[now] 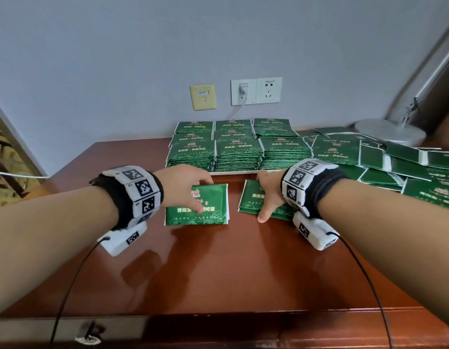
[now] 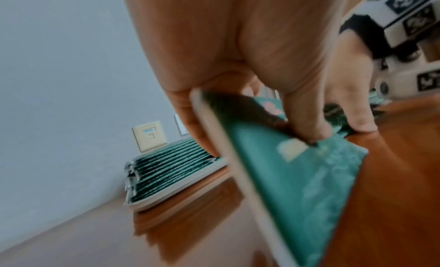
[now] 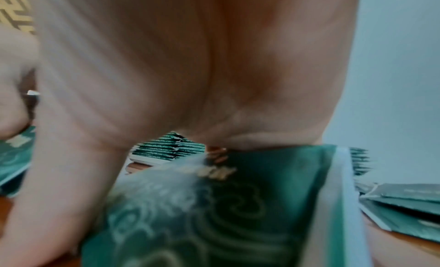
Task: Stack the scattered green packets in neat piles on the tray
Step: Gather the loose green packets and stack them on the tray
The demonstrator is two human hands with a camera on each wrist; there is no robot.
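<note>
My left hand (image 1: 202, 195) grips a small stack of green packets (image 1: 213, 197) on the table just in front of the tray, thumb (image 2: 307, 124) on top and fingers curled over the far edge. To its right, my right hand (image 1: 262, 197) grips a second stack of green packets (image 1: 251, 197), which fills the right wrist view (image 3: 238, 205). Behind both stands the white tray (image 1: 233, 172), bearing neat piles of green packets (image 1: 238, 152) in rows. Many loose green packets (image 1: 394, 167) lie scattered at the right.
The brown wooden table (image 1: 218, 273) runs to a front edge near me. A round metal lamp base (image 1: 389, 129) stands at the back right behind the loose packets. Wall sockets (image 1: 256, 90) with a plugged-in cable sit above the tray.
</note>
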